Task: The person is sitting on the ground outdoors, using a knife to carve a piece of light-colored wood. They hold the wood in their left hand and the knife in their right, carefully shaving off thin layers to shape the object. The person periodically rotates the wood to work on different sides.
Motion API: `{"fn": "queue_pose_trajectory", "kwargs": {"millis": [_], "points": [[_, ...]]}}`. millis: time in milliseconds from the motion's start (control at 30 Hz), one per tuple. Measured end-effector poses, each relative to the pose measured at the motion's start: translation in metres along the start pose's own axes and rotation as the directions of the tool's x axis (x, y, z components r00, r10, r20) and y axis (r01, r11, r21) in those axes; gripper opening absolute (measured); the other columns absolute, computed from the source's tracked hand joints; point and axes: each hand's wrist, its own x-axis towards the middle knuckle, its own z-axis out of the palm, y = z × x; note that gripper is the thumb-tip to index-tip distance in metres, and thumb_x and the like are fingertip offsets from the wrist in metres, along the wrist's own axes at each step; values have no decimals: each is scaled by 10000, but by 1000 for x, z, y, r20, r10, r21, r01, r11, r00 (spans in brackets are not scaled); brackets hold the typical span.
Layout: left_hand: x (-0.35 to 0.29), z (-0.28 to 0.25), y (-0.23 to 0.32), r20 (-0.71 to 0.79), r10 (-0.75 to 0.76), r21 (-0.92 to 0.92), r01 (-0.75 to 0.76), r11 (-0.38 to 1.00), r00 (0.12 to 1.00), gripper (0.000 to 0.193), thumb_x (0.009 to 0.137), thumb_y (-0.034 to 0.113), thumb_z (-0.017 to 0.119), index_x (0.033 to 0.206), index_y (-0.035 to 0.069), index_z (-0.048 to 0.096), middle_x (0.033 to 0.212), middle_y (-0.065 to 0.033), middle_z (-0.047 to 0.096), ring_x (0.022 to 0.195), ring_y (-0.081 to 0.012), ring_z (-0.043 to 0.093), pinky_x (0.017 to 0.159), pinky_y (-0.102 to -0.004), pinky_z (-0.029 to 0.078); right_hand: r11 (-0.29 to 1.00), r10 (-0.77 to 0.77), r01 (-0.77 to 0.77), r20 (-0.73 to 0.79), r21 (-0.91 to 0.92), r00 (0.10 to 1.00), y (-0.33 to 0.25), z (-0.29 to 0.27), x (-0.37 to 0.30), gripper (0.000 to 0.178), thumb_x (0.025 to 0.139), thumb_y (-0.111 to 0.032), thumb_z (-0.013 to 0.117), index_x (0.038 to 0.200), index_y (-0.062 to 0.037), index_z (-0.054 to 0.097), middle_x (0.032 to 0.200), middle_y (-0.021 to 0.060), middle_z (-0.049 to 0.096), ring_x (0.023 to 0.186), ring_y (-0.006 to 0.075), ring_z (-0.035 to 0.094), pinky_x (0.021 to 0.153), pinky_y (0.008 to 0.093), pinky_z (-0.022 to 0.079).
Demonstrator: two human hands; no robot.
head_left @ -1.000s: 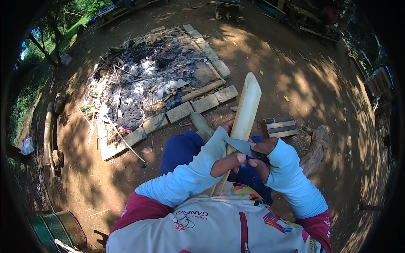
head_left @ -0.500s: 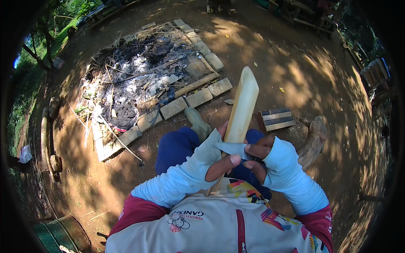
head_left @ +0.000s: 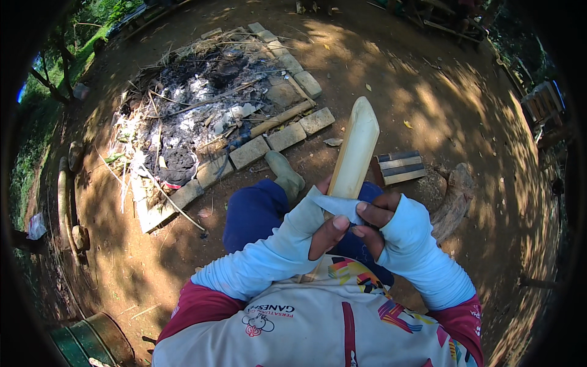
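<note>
A long pale piece of wood (head_left: 356,147), smooth and cut to a slanted point, slopes up and away from my chest. My left hand (head_left: 321,229) is closed round its lower part, with the fingers hidden behind it. Across the wood lies a flat grey-blue piece (head_left: 338,207) that narrows to the left; I cannot tell whether it is a blade or a folded sheet. My right hand (head_left: 380,221) pinches its right end between thumb and fingers. My left thumb presses at its lower edge. Light blue sleeves leave my fingers bare. The wood's lower end is partly hidden by my hands.
Ahead to the left is an ash-filled fire pit (head_left: 195,101) edged with blocks (head_left: 249,151). A small striped wooden block (head_left: 400,167) sits beside a log (head_left: 455,202) on the right. A green drum (head_left: 92,341) stands lower left.
The grey-blue piece has turned slightly, and my right hand has shifted a little on it. The wood's tip has moved slightly to the right. Both grips stay the same.
</note>
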Motion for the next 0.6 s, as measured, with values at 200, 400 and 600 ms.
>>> {"fn": "queue_pose_trajectory", "kwargs": {"millis": [200, 400, 600], "points": [[-3, 4, 4, -68, -36, 96, 42, 994, 997, 603, 994, 290, 573, 1473, 47, 298, 1023, 0, 580, 764, -41, 513, 635, -188, 416, 999, 31, -32, -23, -13, 999, -1, 0, 3, 327, 717, -141, 824, 1019, -116, 704, 801, 67, 605, 577, 220, 612, 482, 336, 474], [0, 10, 0, -115, -4, 51, 10, 999, 993, 555, 1005, 237, 549, 1445, -8, 315, 1218, -85, 566, 1120, -137, 531, 967, -290, 425, 998, 62, -62, -35, 7, 997, 0, -1, 5, 322, 723, -135, 821, 1021, -113, 703, 800, 70, 609, 585, 229, 622, 493, 338, 482], [1, -1, 0, -10, 44, 134, -43, 990, 999, 638, 982, 222, 571, 1480, -18, 253, 1258, -95, 545, 1172, -163, 517, 1016, -315, 403, 997, 46, -47, 16, 67, 999, 2, -3, 0, 318, 738, -174, 820, 1027, -106, 705, 794, 70, 607, 601, 226, 620, 514, 341, 482]]}}
